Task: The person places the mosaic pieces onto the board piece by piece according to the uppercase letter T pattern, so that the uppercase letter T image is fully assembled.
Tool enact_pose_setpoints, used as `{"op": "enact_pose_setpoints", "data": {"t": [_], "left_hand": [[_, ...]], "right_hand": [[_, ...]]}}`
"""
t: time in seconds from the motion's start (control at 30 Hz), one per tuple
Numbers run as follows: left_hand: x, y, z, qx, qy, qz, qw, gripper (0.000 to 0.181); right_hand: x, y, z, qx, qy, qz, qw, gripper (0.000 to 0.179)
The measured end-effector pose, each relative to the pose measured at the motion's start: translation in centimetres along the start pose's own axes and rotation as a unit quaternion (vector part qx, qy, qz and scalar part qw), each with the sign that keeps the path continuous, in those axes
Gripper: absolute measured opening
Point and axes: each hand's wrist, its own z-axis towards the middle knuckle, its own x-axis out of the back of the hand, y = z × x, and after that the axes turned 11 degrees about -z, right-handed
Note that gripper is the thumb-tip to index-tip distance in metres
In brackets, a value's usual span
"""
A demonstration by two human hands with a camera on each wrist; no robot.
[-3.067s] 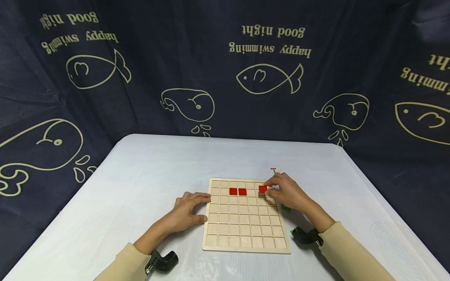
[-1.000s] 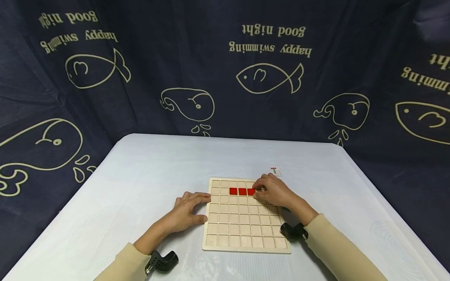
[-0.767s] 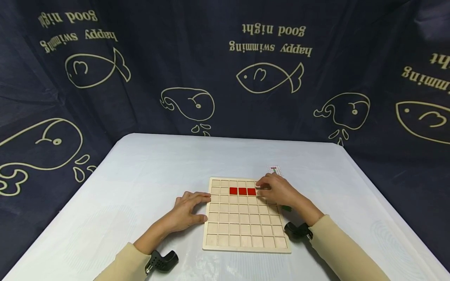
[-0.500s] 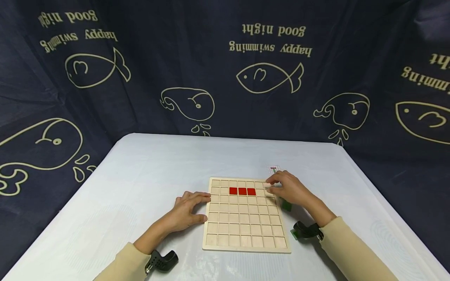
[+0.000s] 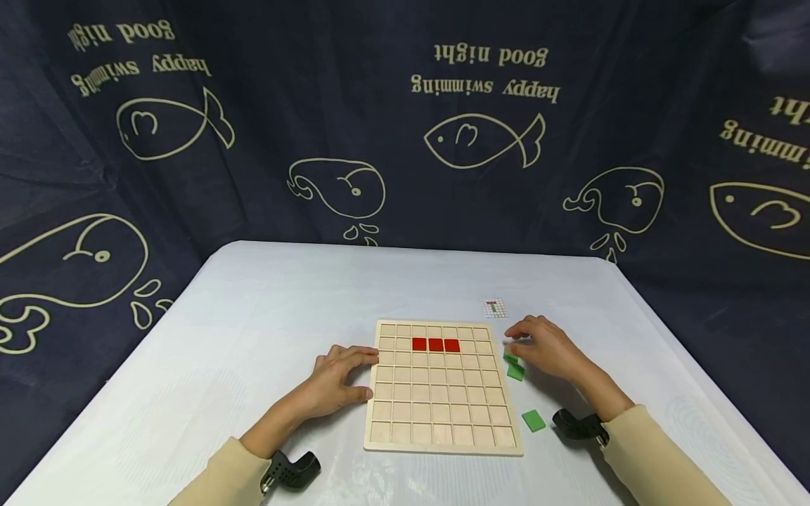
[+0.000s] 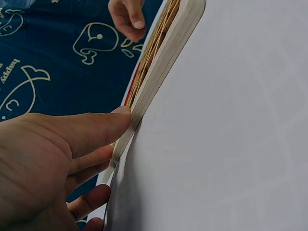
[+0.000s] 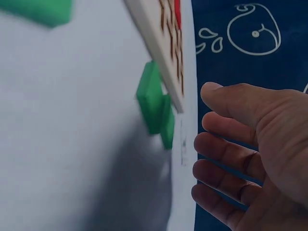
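A wooden grid board [image 5: 443, 393] lies on the table, with three red tiles [image 5: 436, 344] side by side in its second row from the far edge. My left hand [image 5: 335, 379] rests against the board's left edge, thumb and fingertips touching its side [image 6: 159, 72]. Past the right edge hovers my right hand [image 5: 550, 350], fingers loosely bent around nothing. Just under its fingertips are two green tiles, a far one [image 5: 510, 358] partly covered by the hand and a nearer one [image 5: 515, 371]. Both also show in the right wrist view beside the board's edge [image 7: 149, 41].
Another green tile [image 5: 534, 420] lies nearer me, right of the board. Beyond the board's far right corner is a small printed grid card [image 5: 494, 308] with a red and green T shape. A dark curtain [image 5: 405, 204] hangs behind the white table [image 5: 285, 295].
My right hand has set the third red tile beside the other two, let go, and moved right off the board, uncovering the card and green tiles. My left hand has stayed put.
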Motion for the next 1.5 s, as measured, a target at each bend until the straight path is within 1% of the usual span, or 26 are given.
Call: {"op": "enact_pose_setpoints", "data": {"t": [0.23,0.43,0.67,0.9,1.23,1.5], "left_hand": [[0.0,0.0,0.0,0.001,0.000,0.002,1.0000,0.052],[0.0,0.1,0.0,0.001,-0.001,0.000,1.0000,0.052],[-0.1,-0.1,0.0,0.003,-0.003,-0.002,1.0000,0.052],[0.0,-0.1,0.0,-0.001,-0.002,0.000,1.0000,0.052],[0.0,0.0,0.0,-0.004,-0.001,0.001,1.0000,0.052],[0.0,0.0,0.0,-0.003,-0.001,0.001,1.0000,0.052]], "right_hand": [[-0.4,0.8,-0.8,0.000,0.004,-0.024,0.9997,0.023],[-0.6,1.2,-1.2,-0.004,-0.001,-0.019,0.9998,0.022],[-1.1,1.5,-1.2,-0.002,0.000,-0.021,0.9998,0.023],[-1.2,1.5,-1.1,0.000,0.003,-0.024,0.9997,0.022],[-1.3,1.5,-1.2,-0.010,0.001,-0.032,0.9994,0.022],[-1.5,1.5,-1.3,-0.008,0.012,-0.037,0.9992,0.020]]}}
